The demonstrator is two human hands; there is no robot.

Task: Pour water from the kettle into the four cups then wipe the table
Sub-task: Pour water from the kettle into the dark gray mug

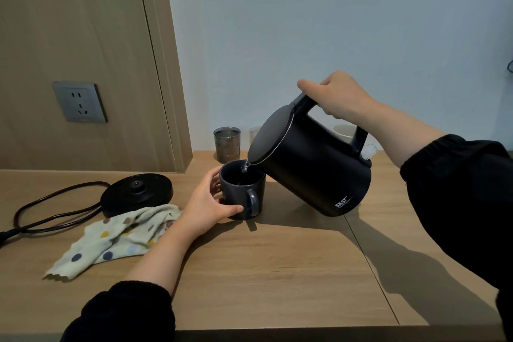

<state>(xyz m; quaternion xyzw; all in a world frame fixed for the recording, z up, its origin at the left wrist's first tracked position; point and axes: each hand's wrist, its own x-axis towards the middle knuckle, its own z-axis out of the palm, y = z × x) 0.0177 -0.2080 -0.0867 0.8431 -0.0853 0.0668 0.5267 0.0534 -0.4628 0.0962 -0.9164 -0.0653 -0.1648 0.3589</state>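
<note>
Pouring step: the left hand (211,203) grips the dark mug (241,191) while the right hand (336,94), fingers wrapped round the handle, tilts the kettle (313,169) at its 3 o'clock; next, likely, level the kettle and shift to the glass (227,144) at 12 o'clock.

Dim, flat, greyish light. The tilted black plastic kettle (313,172) throws a broad, fairly hard-edged shadow across the pale wooden table (277,272), toward the camera and to the right of it. A second, longer shadow lies further right. Only a thin sheen rims the kettle's lid. Left of the kettle, the tan door frame (163,64) leans from wide-angle distortion. Detail is slightly soft throughout.
</note>
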